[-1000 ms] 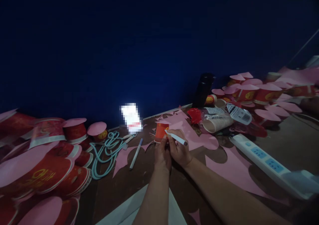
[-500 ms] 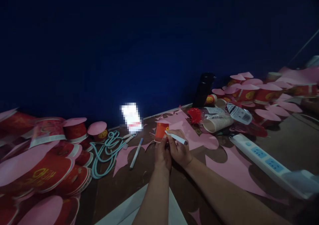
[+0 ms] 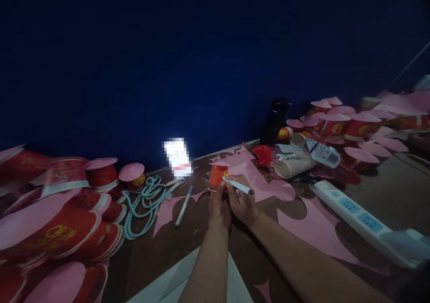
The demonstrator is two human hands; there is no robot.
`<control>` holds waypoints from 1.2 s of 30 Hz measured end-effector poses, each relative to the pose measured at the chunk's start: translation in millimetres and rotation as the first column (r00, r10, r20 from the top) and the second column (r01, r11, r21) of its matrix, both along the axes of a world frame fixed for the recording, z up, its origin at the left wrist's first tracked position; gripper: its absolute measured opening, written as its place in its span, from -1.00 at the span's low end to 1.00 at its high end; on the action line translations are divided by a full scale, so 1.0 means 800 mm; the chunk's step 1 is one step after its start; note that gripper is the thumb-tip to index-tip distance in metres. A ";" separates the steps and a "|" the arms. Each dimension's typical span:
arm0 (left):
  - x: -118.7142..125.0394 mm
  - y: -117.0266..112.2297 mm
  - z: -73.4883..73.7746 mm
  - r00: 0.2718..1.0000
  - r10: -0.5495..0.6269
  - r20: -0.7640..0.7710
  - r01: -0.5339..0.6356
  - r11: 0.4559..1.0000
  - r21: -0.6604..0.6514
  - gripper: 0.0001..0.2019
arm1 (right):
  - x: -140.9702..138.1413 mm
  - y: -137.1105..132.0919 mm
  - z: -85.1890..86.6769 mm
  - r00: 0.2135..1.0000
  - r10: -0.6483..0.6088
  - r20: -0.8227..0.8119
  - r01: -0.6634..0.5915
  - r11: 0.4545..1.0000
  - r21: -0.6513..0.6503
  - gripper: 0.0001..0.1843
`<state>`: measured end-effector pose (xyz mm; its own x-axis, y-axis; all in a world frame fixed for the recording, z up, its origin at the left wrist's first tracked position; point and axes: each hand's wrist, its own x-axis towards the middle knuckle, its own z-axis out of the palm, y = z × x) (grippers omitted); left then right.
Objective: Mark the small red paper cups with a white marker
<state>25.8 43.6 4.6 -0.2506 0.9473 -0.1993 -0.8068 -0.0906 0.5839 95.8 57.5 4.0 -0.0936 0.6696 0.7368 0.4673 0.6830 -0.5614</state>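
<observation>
In front of me stands a red paper cup (image 3: 215, 178) with a yellow mark on its side and a pink paper piece on top. My left hand (image 3: 219, 208) is closed at the cup's near lower side, its fingertips partly hidden. Pressed close beside it, my right hand (image 3: 244, 204) grips a white marker (image 3: 241, 186) with a dark end, its tip against the cup. Pink paper with cut-outs (image 3: 242, 164) lies behind and to the right. Left of my hands rests another marker (image 3: 184, 206).
Red cups with pink paper discs (image 3: 77, 218) crowd the left. A pale blue cord (image 3: 148, 204) coils near a glowing blurred screen (image 3: 178, 157). To the right are a bagged stack of paper cups (image 3: 292, 165), a black bottle (image 3: 275, 120), a power strip (image 3: 356, 218) and more cups (image 3: 363, 126).
Almost nothing differs. Both hands, the cup and the marker keep their places, with the marker tip still at the cup's side.
</observation>
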 end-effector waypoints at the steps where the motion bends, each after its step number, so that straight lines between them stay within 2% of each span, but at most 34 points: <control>1: 0.000 0.000 0.000 1.000 -0.001 0.002 0.001 1.000 -0.004 -0.81 | 0.000 0.000 0.000 1.000 0.001 -0.005 -0.001 1.000 0.002 -0.79; 13: -0.001 0.001 0.000 1.000 0.007 0.015 -0.007 1.000 -0.029 -0.74 | -0.001 0.000 0.000 1.000 0.015 0.004 -0.015 1.000 -0.018 -0.79; 18: -0.004 0.003 -0.002 0.991 -0.034 0.129 0.034 0.999 0.003 -0.73 | 0.002 0.002 0.000 0.999 -0.017 -0.049 0.017 1.000 0.000 -0.78; 23: -0.011 0.002 -0.002 0.976 -0.035 0.214 0.053 0.996 -0.078 -0.76 | 0.007 0.005 -0.005 0.992 -0.041 -0.116 0.038 0.999 -0.028 -0.80; 29: -0.008 0.000 0.002 0.986 -0.064 0.156 0.067 0.998 -0.017 -0.77 | 0.008 0.004 -0.004 0.990 -0.029 -0.135 0.028 1.000 -0.009 -0.79; 36: -0.004 0.000 -0.002 0.995 -0.045 0.087 0.042 0.998 0.042 -0.77 | 0.011 0.002 0.002 0.993 -0.035 -0.115 0.038 0.999 0.025 -0.79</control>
